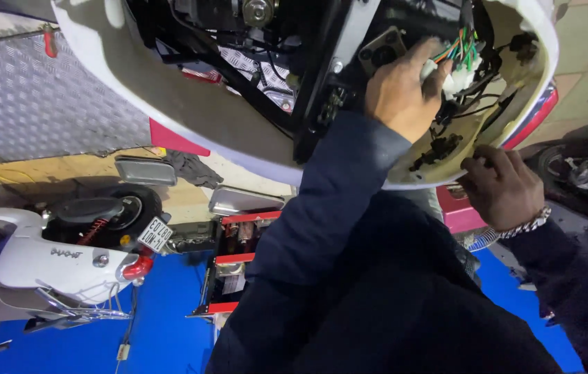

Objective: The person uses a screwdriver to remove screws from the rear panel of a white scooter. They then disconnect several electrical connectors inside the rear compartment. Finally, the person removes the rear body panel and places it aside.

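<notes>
An opened white scooter body shell (190, 118) fills the top of the view, with its black frame and wiring exposed. My left hand (401, 90) reaches into the shell and pinches a white connector (454, 79) with a bundle of coloured wires (461, 47). My right hand (502, 188), with a metal bracelet on the wrist, grips the lower rim of the shell (425, 181) close to a black connector (439, 149). Both arms are in dark sleeves.
A second white scooter (58, 256) with a black tyre stands at the left on a blue floor (162, 325). A red tool trolley (238, 263) is in the middle. A diamond-plate metal sheet (37, 104) is at the upper left, and dark machine parts (585, 173) at the right.
</notes>
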